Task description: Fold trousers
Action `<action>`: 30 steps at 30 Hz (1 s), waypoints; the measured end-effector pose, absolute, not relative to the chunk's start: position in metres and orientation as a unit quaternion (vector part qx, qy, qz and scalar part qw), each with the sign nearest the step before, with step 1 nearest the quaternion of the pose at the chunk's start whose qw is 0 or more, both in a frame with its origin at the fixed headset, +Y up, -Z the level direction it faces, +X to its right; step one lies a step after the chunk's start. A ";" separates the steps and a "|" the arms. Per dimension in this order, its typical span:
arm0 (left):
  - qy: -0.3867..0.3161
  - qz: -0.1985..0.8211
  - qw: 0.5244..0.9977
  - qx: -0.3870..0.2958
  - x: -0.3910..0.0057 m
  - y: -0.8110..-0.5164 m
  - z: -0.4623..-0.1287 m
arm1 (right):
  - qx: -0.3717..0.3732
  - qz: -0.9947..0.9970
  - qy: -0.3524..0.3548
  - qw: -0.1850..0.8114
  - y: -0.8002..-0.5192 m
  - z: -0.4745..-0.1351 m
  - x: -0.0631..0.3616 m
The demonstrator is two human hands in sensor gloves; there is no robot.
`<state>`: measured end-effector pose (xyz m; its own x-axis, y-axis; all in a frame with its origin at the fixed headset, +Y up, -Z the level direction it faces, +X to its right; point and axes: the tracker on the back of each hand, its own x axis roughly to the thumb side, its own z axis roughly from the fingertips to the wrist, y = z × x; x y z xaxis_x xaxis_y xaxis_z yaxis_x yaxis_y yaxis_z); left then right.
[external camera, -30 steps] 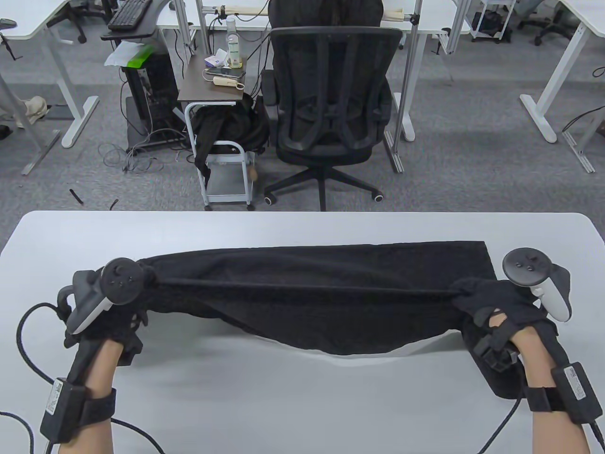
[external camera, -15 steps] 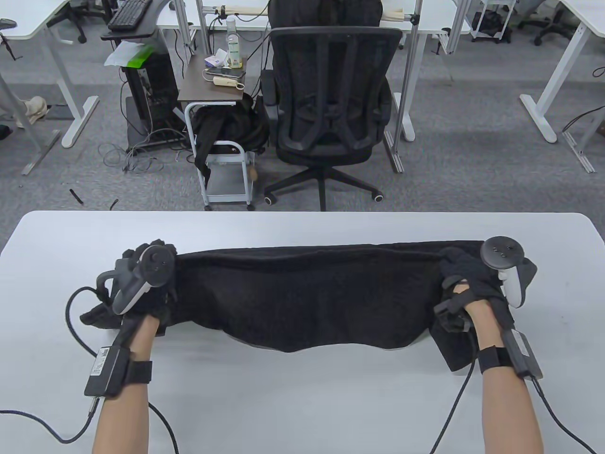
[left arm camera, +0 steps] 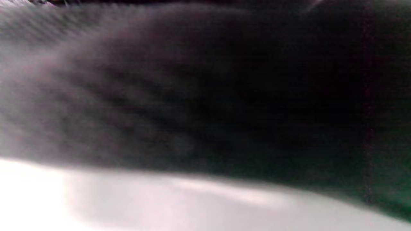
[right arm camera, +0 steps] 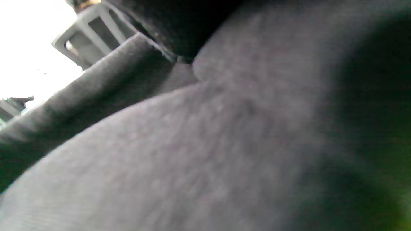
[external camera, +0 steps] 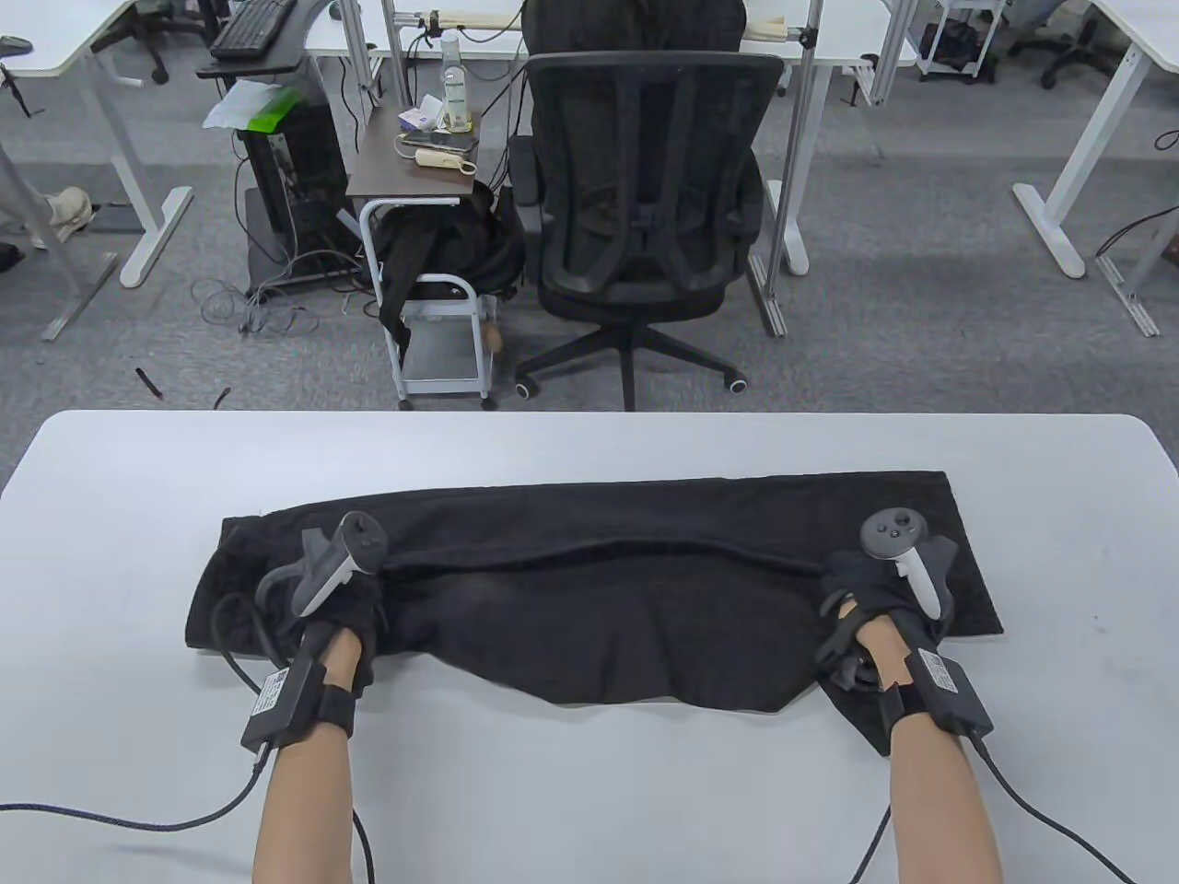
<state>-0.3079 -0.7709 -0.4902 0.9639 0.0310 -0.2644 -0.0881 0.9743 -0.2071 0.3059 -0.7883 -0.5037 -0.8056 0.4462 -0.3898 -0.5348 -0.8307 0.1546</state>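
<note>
The black trousers (external camera: 608, 516) lie in a long band across the white table (external camera: 589, 801). A folded upper layer sags toward me in the middle. Its far edge runs as a ridge between my two hands. My left hand (external camera: 345, 599) rests low on the left part of the cloth and grips that edge's end. My right hand (external camera: 866, 589) grips the other end on the right. The trackers hide the fingers. The left wrist view shows only blurred dark cloth (left arm camera: 205, 96) above the table (left arm camera: 128, 205). The right wrist view is filled with close cloth folds (right arm camera: 192, 144).
A black office chair (external camera: 645, 212) and a small cart (external camera: 433, 276) stand on the floor beyond the table's far edge. Glove cables (external camera: 138, 820) trail over the near part of the table on both sides.
Both hands carried the raised cloth edge away from me, then lowered it. The stretched edge has come down onto the lower layer, and the left end now lies spread flat.
</note>
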 end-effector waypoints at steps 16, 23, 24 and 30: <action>0.121 0.052 0.984 -0.121 -0.332 -0.682 -0.439 | -0.016 0.862 0.268 0.431 -0.715 -0.425 0.336; 0.119 0.056 0.991 0.026 -0.328 -0.670 -0.451 | -0.092 0.919 0.070 0.376 -0.664 -0.451 0.341; 0.126 0.040 0.991 0.016 -0.326 -0.681 -0.456 | -0.102 0.928 0.048 0.355 -0.666 -0.457 0.336; 0.156 0.034 0.986 -0.038 -0.333 -0.735 -0.468 | -0.094 0.940 -0.044 0.324 -0.691 -0.468 0.318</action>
